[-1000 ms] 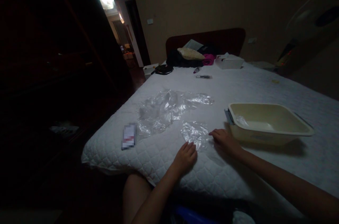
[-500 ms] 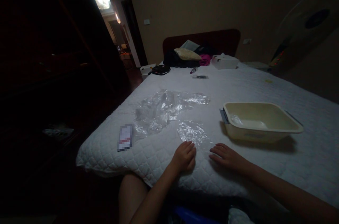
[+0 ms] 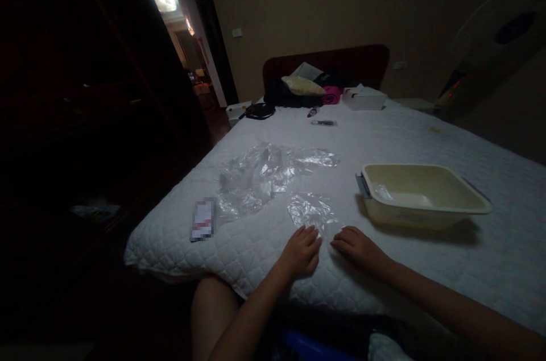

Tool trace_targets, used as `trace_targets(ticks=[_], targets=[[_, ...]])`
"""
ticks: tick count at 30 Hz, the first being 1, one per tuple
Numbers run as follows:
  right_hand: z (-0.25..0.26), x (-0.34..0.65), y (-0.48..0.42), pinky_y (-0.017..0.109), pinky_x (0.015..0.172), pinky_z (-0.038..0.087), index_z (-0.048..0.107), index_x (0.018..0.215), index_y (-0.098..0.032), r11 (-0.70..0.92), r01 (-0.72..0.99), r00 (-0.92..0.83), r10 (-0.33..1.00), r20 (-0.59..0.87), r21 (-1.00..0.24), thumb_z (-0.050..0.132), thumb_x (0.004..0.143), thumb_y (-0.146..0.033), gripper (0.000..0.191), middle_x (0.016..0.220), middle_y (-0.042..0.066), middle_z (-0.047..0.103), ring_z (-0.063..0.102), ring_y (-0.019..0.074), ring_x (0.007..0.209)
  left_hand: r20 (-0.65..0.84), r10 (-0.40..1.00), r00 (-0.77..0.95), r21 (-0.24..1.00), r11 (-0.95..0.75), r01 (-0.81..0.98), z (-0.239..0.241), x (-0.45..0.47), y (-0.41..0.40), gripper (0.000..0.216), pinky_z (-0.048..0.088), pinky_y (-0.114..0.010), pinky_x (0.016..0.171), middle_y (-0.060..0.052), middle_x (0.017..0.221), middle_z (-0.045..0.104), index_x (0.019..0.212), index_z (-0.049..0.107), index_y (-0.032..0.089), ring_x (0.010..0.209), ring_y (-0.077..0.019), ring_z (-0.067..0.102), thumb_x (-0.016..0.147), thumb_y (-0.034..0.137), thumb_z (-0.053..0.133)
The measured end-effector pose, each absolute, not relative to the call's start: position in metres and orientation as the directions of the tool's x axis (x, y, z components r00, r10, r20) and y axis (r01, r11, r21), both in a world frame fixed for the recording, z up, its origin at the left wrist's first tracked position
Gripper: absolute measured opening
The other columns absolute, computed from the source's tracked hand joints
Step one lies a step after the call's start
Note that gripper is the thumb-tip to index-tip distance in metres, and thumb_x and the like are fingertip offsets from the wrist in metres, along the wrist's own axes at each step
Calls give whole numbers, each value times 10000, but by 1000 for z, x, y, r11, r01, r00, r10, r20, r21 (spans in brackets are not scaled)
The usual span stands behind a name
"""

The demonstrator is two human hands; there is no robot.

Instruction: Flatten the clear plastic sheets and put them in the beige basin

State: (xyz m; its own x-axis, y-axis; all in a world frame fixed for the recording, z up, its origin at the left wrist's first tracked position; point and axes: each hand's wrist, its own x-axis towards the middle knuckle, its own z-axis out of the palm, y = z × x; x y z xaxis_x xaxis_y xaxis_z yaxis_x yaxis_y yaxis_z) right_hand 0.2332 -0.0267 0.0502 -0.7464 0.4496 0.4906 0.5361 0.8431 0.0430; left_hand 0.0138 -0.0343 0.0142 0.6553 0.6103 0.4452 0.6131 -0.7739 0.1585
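Both my hands rest on a white quilted bed (image 3: 409, 139) near its foot corner. My left hand (image 3: 302, 250) lies palm down with fingers together at the near edge of a small clear plastic sheet (image 3: 313, 209). My right hand (image 3: 356, 245) lies flat beside it, fingers stretched toward the same sheet's near right corner. Neither hand grips anything. A larger crumpled clear plastic bag (image 3: 262, 174) lies further left. A cream plastic basin (image 3: 420, 196) stands to the right of my hands.
A small printed packet (image 3: 202, 220) lies near the bed's left edge. Pillows, dark and pink cloth (image 3: 305, 91), a white box (image 3: 364, 99) and small items sit by the headboard. A fan (image 3: 499, 37) stands at the right. A lit doorway (image 3: 170, 3) opens at the far left.
My right hand has drawn back from beside the basin toward me and left, ending close to my left hand at the small sheet's near edge. My left hand barely moved.
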Motion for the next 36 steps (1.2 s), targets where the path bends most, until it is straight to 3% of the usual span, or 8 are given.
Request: trace_targets(ticks=[5,9,12,14,19,27,32,36], targets=[[56,223,-5,335,751,383,595,885,-172,783,616,-691,590,417,-87,421,848,-193,179,778,58,621,543,169,752,428,615,662,156,-772,616,15,14,-35,445,250,-454,1020,-123,1267,446,1175,470,137,1232,-256,324,737,215,451],[56,212,19,285,692,386,603,830,-178,708,634,-657,705,265,-311,462,827,-262,164,760,44,637,565,160,712,428,613,664,153,-773,615,14,14,-34,455,249,-461,1018,-125,1263,450,1182,463,139,1229,-258,329,736,225,455],[51,207,33,241,608,381,578,909,-180,586,650,-602,786,142,-485,502,796,-292,176,726,23,638,563,144,646,435,613,659,153,-772,617,13,14,-34,438,250,-464,1017,-128,1244,468,1170,471,140,1210,-253,358,741,227,449],[48,205,39,233,600,376,542,988,-182,548,645,-592,799,105,-532,521,780,-291,236,720,13,633,559,139,639,434,609,664,149,-775,614,13,14,-34,427,249,-462,1017,-132,1257,455,1159,478,138,1206,-252,363,743,229,448],[45,205,43,226,577,358,462,1050,-190,482,718,-503,858,106,-502,561,747,-293,336,724,0,606,534,135,627,417,607,677,139,-778,612,12,13,-33,454,250,-459,1015,-146,1285,414,1178,459,133,1212,-259,350,737,243,461],[57,201,40,231,625,356,568,826,-177,562,768,-538,826,168,-307,555,768,-298,135,807,45,579,522,145,702,425,594,683,105,-782,614,12,13,-33,448,256,-474,1002,-148,1241,445,1179,450,149,1201,-264,358,744,256,460],[55,195,39,231,633,368,620,773,-170,555,780,-550,828,107,-289,492,807,-274,169,783,53,594,545,146,706,427,592,683,95,-781,618,14,14,-33,451,249,-473,1008,-150,1233,455,1190,434,145,1200,-261,361,754,258,450],[53,195,40,258,699,403,619,870,-165,552,746,-536,830,155,-373,426,836,-267,221,826,68,628,568,163,766,421,584,694,82,-786,613,15,15,-33,440,249,-465,1014,-146,1228,467,1188,430,140,1212,-256,351,763,249,444]])
